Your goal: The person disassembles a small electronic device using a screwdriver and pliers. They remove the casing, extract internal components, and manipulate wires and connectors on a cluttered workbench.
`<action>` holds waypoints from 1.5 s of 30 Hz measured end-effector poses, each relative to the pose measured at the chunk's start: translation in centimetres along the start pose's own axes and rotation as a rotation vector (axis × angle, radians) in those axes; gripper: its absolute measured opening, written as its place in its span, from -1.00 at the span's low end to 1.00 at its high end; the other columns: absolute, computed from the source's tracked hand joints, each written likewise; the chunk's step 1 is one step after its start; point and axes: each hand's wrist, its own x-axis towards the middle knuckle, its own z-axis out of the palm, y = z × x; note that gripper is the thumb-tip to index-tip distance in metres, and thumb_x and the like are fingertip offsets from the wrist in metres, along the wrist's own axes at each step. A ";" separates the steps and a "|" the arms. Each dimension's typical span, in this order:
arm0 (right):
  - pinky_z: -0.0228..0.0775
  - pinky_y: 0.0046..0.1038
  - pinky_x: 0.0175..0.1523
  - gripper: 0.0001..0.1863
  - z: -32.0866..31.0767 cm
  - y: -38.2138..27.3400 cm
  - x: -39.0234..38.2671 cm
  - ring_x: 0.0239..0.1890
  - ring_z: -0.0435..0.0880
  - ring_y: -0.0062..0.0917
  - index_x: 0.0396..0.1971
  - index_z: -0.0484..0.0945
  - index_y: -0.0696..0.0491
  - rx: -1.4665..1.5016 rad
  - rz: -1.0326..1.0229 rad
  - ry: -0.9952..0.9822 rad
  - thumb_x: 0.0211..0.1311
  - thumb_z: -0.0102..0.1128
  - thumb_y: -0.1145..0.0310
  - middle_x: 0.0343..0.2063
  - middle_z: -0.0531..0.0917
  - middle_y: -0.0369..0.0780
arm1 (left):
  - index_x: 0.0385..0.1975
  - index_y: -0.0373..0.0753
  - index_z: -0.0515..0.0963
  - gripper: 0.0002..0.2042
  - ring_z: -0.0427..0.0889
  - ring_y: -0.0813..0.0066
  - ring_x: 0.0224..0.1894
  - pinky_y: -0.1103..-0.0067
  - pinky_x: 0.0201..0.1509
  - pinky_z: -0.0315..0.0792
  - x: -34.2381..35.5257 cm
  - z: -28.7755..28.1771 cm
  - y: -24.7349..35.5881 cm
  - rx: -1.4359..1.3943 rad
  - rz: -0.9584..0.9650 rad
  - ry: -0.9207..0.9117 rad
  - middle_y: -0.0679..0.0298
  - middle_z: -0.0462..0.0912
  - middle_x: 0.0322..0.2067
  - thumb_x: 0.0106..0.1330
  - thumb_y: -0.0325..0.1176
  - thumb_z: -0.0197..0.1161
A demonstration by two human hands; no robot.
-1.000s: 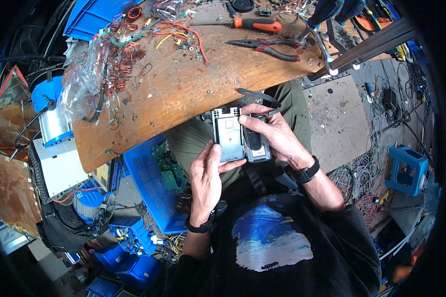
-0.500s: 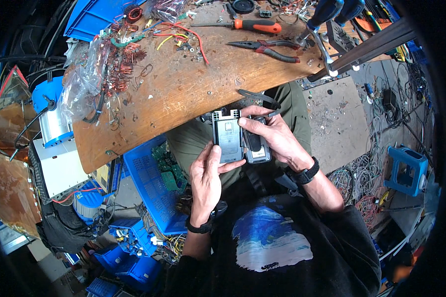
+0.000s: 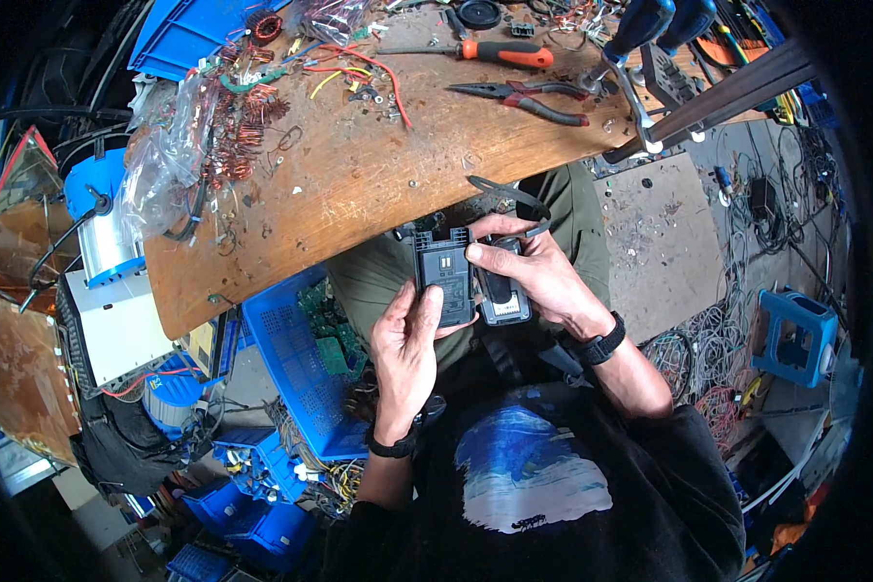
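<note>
Two hands are at work in the centre of the frame, close together, each closed on its own thing. The left hand [image 3: 404,349] holds a dark flat case [image 3: 445,264]: its thumb presses on the lower face and the fingers go underneath. The right hand [image 3: 543,276] is curled around a dark handheld device [image 3: 502,303], just beside the case on its right; the tip of its thumb reaches the right edge of the case. Each wrist wears one black band.

On the table [image 3: 339,194], in the upper part of the frame, I count one pair of pliers [image 3: 519,97] with dark red and black handles, one screwdriver [image 3: 506,52] with orange and black handle, and, at upper right, two blue handles [image 3: 640,24].

The left fingers are mostly hidden behind the case, and the right hand covers part of the device. Near the lower left of centre, one blue basket [image 3: 301,388] bears green circuit boards [image 3: 332,354], whose number is hard to make out.
</note>
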 end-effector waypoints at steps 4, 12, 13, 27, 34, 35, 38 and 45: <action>0.56 -0.58 -0.20 -0.81 -0.1 0.1 0.0 -0.27 0.63 -0.75 -0.12 0.67 0.13 -0.003 -0.003 -0.001 0.35 0.36 0.37 -0.31 0.69 -0.37 | 0.15 -0.42 0.52 -0.72 0.75 0.34 -0.07 0.34 0.02 0.75 -0.1 -0.2 -0.4 0.072 0.053 0.009 0.09 0.71 -0.07 0.58 -0.40 0.07; 0.53 -0.56 -0.13 -0.76 -0.6 0.0 -0.3 -0.24 0.64 -0.71 -0.10 0.67 0.17 -0.079 -0.128 -0.064 0.30 0.40 0.40 -0.27 0.70 -0.33 | 0.19 -0.43 0.51 -0.68 0.70 0.41 -0.01 0.39 0.10 0.68 -0.1 -0.6 -1.3 0.118 0.115 -0.022 0.15 0.70 -0.03 0.50 -0.52 0.18; 0.53 -0.55 -0.10 -0.75 -0.7 0.0 -0.3 -0.22 0.64 -0.70 -0.10 0.67 0.18 -0.106 -0.169 -0.091 0.29 0.40 0.41 -0.25 0.70 -0.32 | 0.20 -0.43 0.51 -0.67 0.67 0.48 0.00 0.47 0.11 0.64 -0.1 -1.0 -1.6 0.119 0.122 -0.047 0.18 0.69 0.00 0.48 -0.54 0.22; 0.45 -0.31 0.14 -0.63 -0.4 -1.2 -1.1 -0.03 0.65 -0.37 -0.10 0.74 0.14 -0.397 -0.416 -0.177 0.08 0.55 0.35 -0.13 0.69 -0.13 | 0.07 -0.33 0.67 -0.59 0.66 0.19 0.17 0.42 0.26 0.52 0.5 -2.4 -0.7 0.487 0.559 -0.037 0.04 0.70 0.06 0.17 -0.69 0.38; 0.49 -0.31 0.14 -0.70 -0.6 -0.8 -1.5 -0.01 0.67 -0.35 -0.10 0.74 0.17 -0.338 -0.468 -0.177 0.16 0.47 0.44 -0.11 0.71 -0.09 | 0.06 -0.29 0.68 -0.50 0.65 0.12 0.20 0.35 0.29 0.53 1.0 -2.6 0.1 0.560 0.677 -0.068 0.03 0.67 0.11 0.04 -0.70 0.46; 0.49 -0.31 0.15 -0.71 -0.7 -0.5 -1.6 0.00 0.67 -0.35 -0.10 0.74 0.17 -0.287 -0.447 -0.172 0.17 0.46 0.45 -0.10 0.71 -0.08 | 0.07 -0.29 0.68 -0.49 0.65 0.12 0.20 0.35 0.29 0.53 0.9 -2.5 0.3 0.544 0.652 -0.066 0.03 0.67 0.12 0.03 -0.68 0.48; 0.49 -0.30 0.19 -0.72 -1.2 -0.2 -1.6 0.04 0.68 -0.34 -0.10 0.73 0.17 -0.190 -0.421 -0.181 0.17 0.44 0.46 -0.06 0.72 -0.07 | 0.10 -0.28 0.65 -0.43 0.64 0.12 0.22 0.34 0.30 0.53 0.9 -2.4 0.4 0.464 0.555 -0.109 0.04 0.66 0.14 -0.03 -0.63 0.56; 0.47 -0.25 0.27 -0.71 -2.1 0.6 -1.7 0.08 0.69 -0.31 -0.10 0.72 0.18 -0.074 -0.329 -0.163 0.18 0.40 0.44 -0.04 0.73 -0.04 | 0.12 -0.36 0.58 -0.36 0.64 0.16 0.19 0.30 0.36 0.47 0.7 -2.3 0.3 0.473 0.654 -0.110 0.05 0.68 0.08 -0.08 -0.63 0.61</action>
